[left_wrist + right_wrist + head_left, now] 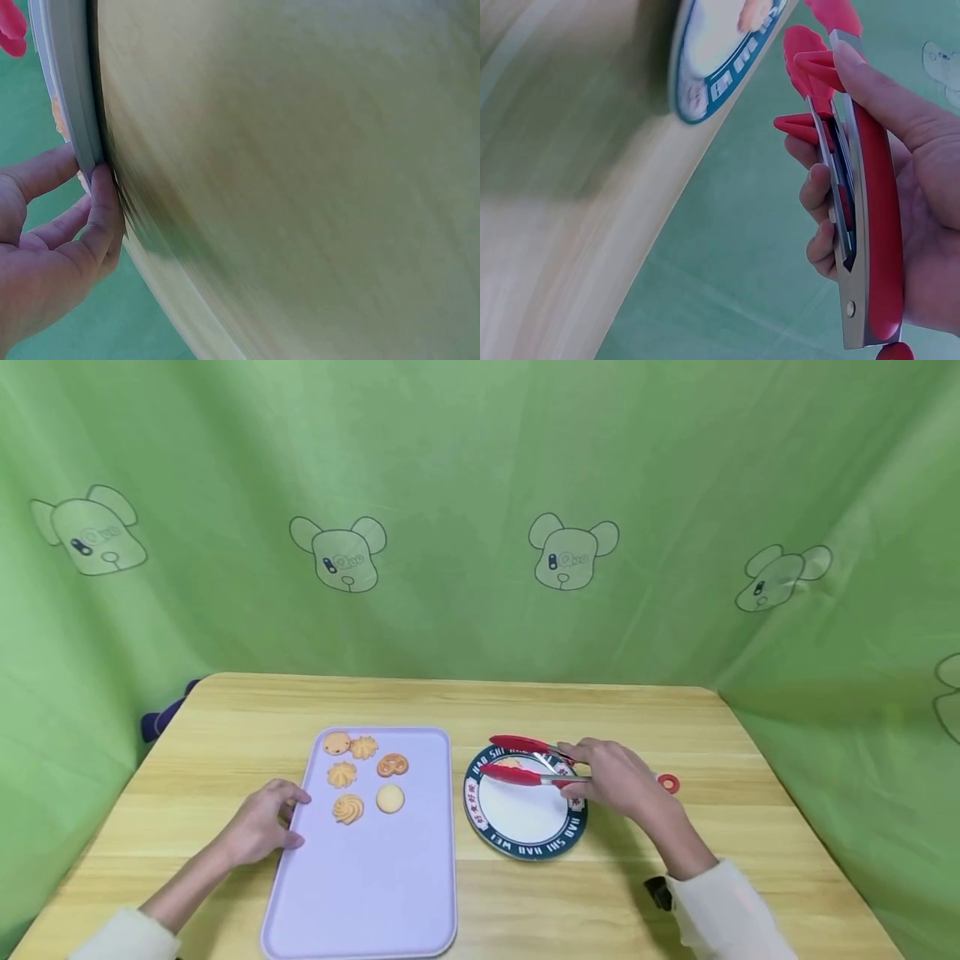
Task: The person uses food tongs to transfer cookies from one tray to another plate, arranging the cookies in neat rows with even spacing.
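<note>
A lavender tray [375, 893] lies on the table, and my left hand [262, 822] pinches its left rim between thumb and fingers, also seen from the side in the left wrist view. Several cookies sit in the tray's far half, among them a pretzel-shaped cookie [392, 765], a round plain cookie [390, 798] and a swirled cookie [348, 809]. My right hand [618, 777] grips red-and-silver tongs [877, 225], whose red tips stand apart over a dark-green-rimmed plate [525, 814]. On the plate's far part lies a cookie [510, 762], partly hidden by the tongs.
The wooden table [600, 902] carries the tray on the left and the plate right of centre. A green curtain [465, 635] with bear-head outlines hangs behind and along the sides. Something dark purple [161, 720] shows beyond the table's left far corner.
</note>
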The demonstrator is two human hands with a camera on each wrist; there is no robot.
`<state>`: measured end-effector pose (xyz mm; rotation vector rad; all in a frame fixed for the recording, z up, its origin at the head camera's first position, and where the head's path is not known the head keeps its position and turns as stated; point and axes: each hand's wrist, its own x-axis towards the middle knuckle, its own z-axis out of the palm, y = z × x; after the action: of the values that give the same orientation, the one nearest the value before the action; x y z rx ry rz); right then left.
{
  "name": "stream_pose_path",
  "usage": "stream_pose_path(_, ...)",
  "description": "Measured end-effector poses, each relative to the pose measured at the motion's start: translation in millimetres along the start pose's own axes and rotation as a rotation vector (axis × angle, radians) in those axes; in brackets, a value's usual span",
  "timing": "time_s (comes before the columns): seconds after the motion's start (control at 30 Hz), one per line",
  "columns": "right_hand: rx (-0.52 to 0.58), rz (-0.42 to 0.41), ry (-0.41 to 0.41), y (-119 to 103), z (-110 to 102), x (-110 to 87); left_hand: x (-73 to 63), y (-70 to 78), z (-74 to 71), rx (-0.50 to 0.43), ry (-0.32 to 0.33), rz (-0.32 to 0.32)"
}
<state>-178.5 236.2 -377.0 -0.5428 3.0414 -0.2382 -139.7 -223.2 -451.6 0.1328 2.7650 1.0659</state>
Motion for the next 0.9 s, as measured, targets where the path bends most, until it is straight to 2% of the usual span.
stream_pose_path(0.23, 0.025, -0.034, -0.036, -29, 8, 13.9, 0.0, 1.2, -0.2, -0.013, -0.002, -0.004)
stream_pose_path(0.53, 0.091, -0.077, -0.060, -62, 21, 22.5, -1.8, 1.6, -0.5, 0.002, 0.002, -0.012)
stream_pose_path(0.9, 0.085, -0.117, -0.114, -87, 36, 24.7, -0.7, -0.3, 1.3, 0.010, 0.012, -0.024)
